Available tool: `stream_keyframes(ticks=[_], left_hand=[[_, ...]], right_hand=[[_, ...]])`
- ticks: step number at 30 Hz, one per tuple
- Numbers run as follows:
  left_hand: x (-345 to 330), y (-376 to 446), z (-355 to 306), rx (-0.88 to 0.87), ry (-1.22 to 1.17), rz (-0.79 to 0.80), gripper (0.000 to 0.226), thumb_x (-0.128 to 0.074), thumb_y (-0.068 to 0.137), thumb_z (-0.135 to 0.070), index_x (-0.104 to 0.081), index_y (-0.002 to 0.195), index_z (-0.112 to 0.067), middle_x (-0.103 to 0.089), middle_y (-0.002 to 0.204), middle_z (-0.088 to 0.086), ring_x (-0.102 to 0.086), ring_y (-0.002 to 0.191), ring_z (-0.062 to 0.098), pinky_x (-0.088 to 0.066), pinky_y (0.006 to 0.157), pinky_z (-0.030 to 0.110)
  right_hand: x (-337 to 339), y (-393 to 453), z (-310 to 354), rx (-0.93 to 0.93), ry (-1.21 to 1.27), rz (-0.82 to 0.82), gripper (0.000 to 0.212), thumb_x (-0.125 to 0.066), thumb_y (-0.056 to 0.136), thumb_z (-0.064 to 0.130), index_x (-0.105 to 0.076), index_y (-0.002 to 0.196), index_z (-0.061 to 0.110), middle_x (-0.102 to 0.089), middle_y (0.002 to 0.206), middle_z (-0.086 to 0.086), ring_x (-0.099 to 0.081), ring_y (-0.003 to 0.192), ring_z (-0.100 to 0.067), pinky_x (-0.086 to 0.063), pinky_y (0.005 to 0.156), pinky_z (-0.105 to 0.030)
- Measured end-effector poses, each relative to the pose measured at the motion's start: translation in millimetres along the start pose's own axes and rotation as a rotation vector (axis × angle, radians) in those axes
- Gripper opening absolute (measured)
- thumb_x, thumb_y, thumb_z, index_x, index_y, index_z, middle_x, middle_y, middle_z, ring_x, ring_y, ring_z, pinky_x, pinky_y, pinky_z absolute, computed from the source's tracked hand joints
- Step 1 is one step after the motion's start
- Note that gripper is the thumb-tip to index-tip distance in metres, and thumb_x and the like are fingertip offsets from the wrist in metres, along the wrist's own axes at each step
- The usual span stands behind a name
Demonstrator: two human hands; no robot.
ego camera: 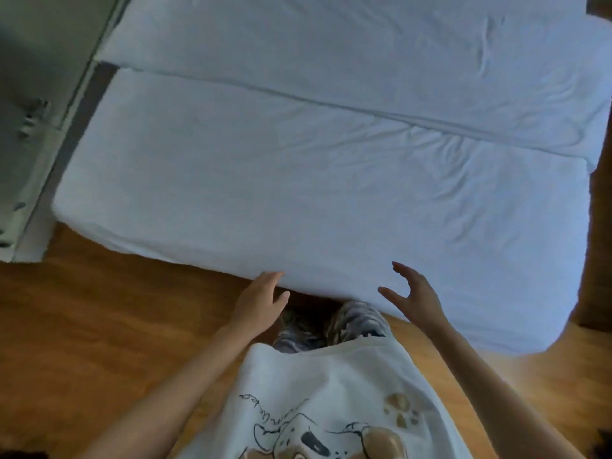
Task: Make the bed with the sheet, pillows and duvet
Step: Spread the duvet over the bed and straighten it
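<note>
White sheet (298, 193) is seen stretched over the near mattress of the bed (76, 207); wrinkles are concentrated toward the right side. A second mattress (331, 44), also covered in white, is butted against the far edge, with a seam line running between the two. Left hand (260, 298) is placed at the near edge of the sheet, fingers extended, fingertips touching the fabric, nothing gripped. Right hand (412, 293) is held just above the near edge, fingers spread and relaxed, nothing grasped; contact with the sheet cannot be told. Wooden floor (82, 309) is visible under and around the bed. A white printed shirt (331, 392) and patterned trousers (357, 321) are seen at the bottom. A pale wall (29, 44) is visible at left.
</note>
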State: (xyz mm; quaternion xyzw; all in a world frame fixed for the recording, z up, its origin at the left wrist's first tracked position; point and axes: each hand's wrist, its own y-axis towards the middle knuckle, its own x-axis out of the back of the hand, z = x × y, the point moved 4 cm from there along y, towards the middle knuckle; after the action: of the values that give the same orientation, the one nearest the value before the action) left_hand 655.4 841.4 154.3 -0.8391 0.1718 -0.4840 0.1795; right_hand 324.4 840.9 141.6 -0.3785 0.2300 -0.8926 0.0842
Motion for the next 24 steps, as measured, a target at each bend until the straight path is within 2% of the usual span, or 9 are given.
stream_keyframes(ticks=[4, 8, 11, 14, 17, 20, 24], left_hand=[[2, 62, -18, -0.143, 0.09, 0.163, 0.046, -0.052, 0.097, -0.033, -0.045, 0.14, -0.019, -0.048, 0.139, -0.001, -0.046, 0.127, 0.017, -0.042, 0.097, 0.031], [-13, 127, -32, -0.099, 0.077, 0.194, 0.046, -0.053, 0.097, -0.029, -0.045, 0.141, -0.017, -0.047, 0.142, 0.0, -0.042, 0.13, 0.017, -0.038, 0.102, 0.033], [-30, 180, -37, -0.05, 0.04, 0.206, 0.046, -0.053, 0.098, -0.029, -0.045, 0.141, -0.016, -0.046, 0.143, 0.0, -0.042, 0.131, 0.017, -0.037, 0.104, 0.031], [-51, 248, -42, -0.07, 0.048, 0.235, 0.045, -0.055, 0.096, -0.026, -0.047, 0.139, -0.014, -0.047, 0.142, 0.003, -0.045, 0.13, 0.02, -0.038, 0.102, 0.032], [-63, 327, -47, -0.169, 0.103, 0.176, 0.045, -0.06, 0.092, -0.019, -0.051, 0.136, -0.01, -0.049, 0.141, 0.005, -0.044, 0.131, 0.024, -0.04, 0.101, 0.034], [-63, 424, -68, -0.303, 0.135, 0.029, 0.045, -0.062, 0.091, -0.016, -0.054, 0.135, -0.007, -0.048, 0.143, 0.013, -0.042, 0.133, 0.031, -0.041, 0.104, 0.042], [-76, 552, -101, -0.399, 0.267, -0.082, 0.051, -0.049, 0.098, -0.027, -0.041, 0.145, -0.01, -0.031, 0.154, 0.017, -0.026, 0.141, 0.035, -0.027, 0.113, 0.043]], right_hand=[[-4, 40, -4, -0.124, 0.098, -0.031, 0.068, -0.071, 0.08, 0.049, -0.048, 0.138, 0.024, -0.054, 0.137, 0.002, -0.048, 0.127, -0.017, -0.043, 0.101, -0.036], [-12, 105, -12, -0.183, 0.131, -0.04, 0.069, -0.068, 0.079, 0.055, -0.048, 0.138, 0.025, -0.052, 0.139, 0.001, -0.045, 0.129, -0.016, -0.038, 0.102, -0.031], [-19, 159, -12, -0.126, 0.053, -0.027, 0.072, -0.064, 0.079, 0.061, -0.049, 0.138, 0.022, -0.05, 0.14, 0.001, -0.042, 0.131, -0.017, -0.038, 0.1, -0.03], [-23, 216, -17, -0.044, -0.016, -0.066, 0.08, -0.053, 0.077, 0.07, -0.052, 0.135, 0.015, -0.051, 0.141, -0.003, -0.039, 0.133, -0.021, -0.041, 0.103, -0.038], [-26, 275, -29, 0.058, -0.137, -0.143, 0.08, -0.052, 0.08, 0.066, -0.051, 0.137, 0.009, -0.047, 0.144, -0.011, -0.035, 0.138, -0.032, -0.035, 0.11, -0.045], [-12, 350, -49, 0.126, -0.29, -0.247, 0.075, -0.057, 0.085, 0.058, -0.047, 0.14, 0.008, -0.041, 0.148, -0.017, -0.03, 0.14, -0.039, -0.029, 0.113, -0.052], [20, 483, -63, 0.166, -0.504, -0.347, 0.065, -0.042, 0.096, 0.053, -0.034, 0.148, 0.014, -0.028, 0.155, -0.016, -0.02, 0.144, -0.039, -0.018, 0.117, -0.052]])
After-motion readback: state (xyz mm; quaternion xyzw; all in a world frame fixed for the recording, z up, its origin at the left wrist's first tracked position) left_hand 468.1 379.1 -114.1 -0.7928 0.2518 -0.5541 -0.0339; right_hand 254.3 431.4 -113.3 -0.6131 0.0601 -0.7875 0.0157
